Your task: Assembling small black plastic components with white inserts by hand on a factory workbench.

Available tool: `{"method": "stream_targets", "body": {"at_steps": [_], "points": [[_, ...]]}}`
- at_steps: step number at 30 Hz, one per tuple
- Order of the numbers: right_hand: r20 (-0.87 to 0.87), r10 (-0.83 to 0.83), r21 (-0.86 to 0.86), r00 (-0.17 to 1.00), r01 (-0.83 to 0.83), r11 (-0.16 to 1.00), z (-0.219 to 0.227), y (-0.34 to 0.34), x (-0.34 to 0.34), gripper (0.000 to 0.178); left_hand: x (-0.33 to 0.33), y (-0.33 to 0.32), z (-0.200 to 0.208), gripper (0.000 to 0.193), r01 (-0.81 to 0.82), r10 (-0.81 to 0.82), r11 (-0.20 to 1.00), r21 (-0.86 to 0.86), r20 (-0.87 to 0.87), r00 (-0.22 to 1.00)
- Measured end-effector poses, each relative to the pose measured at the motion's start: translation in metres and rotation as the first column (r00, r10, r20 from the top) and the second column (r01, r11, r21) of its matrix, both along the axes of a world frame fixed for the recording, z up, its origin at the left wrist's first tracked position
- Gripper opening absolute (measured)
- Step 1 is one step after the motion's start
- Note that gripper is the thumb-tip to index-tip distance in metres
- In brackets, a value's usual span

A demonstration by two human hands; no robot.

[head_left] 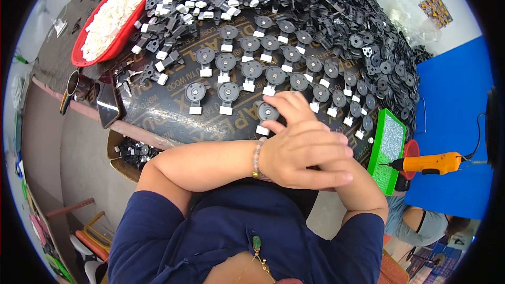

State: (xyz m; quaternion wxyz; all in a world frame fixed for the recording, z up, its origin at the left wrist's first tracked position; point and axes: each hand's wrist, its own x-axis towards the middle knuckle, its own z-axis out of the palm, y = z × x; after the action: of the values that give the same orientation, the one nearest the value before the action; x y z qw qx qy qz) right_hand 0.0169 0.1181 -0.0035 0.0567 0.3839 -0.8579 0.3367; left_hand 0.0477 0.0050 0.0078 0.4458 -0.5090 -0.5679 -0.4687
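Observation:
My right hand [293,109] reaches over the dark board, its thumb and forefinger on a black disc-shaped part with a white end block [267,111]. My left hand [310,156], with a beaded bracelet at the wrist, lies across my right wrist, its fingers stretched out and nothing in them. Ahead of my hands several matching black disc parts [228,91] stand apart in rough rows, white ends mostly toward me. Each disc has a small metal center. My left hand and forearm partly hide my right wrist.
A red basket of white pieces [113,23] sits at far left, near loose black parts [336,0] heaped behind. At right are a green tray of small screws [388,147] and an orange electric screwdriver [428,163]. A phone [107,104] lies by the left edge; a person [421,226] is at lower right.

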Motion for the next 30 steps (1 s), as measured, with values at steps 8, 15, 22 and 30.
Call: {"method": "stream_targets", "body": {"at_steps": [8, 15, 22, 30], "points": [[-0.093, -0.098, 0.109, 0.991, 0.108, 0.988, 0.016, -0.035, -0.032, 0.051, 0.001, -0.01, 0.009, 0.031, 0.015, -0.016, 1.0, 0.018, 0.048, 0.999], [-0.282, -0.014, 0.064, 0.959, 0.033, 0.997, 0.035, -0.129, -0.119, 0.038, 0.007, -0.013, 0.01, 0.029, -0.048, 0.048, 0.998, 0.042, 0.007, 0.999], [-0.06, -0.008, 0.507, 0.998, 0.038, 0.861, 0.01, -0.214, -0.195, 0.05, -0.009, -0.019, 0.002, 0.038, -0.155, 0.147, 0.981, 0.117, 0.075, 0.986], [-0.205, -0.189, 0.495, 0.96, 0.269, 0.826, 0.066, -0.14, -0.165, 0.031, -0.021, -0.022, 0.005, 0.042, -0.263, 0.213, 0.956, 0.126, 0.319, 0.924]]}}
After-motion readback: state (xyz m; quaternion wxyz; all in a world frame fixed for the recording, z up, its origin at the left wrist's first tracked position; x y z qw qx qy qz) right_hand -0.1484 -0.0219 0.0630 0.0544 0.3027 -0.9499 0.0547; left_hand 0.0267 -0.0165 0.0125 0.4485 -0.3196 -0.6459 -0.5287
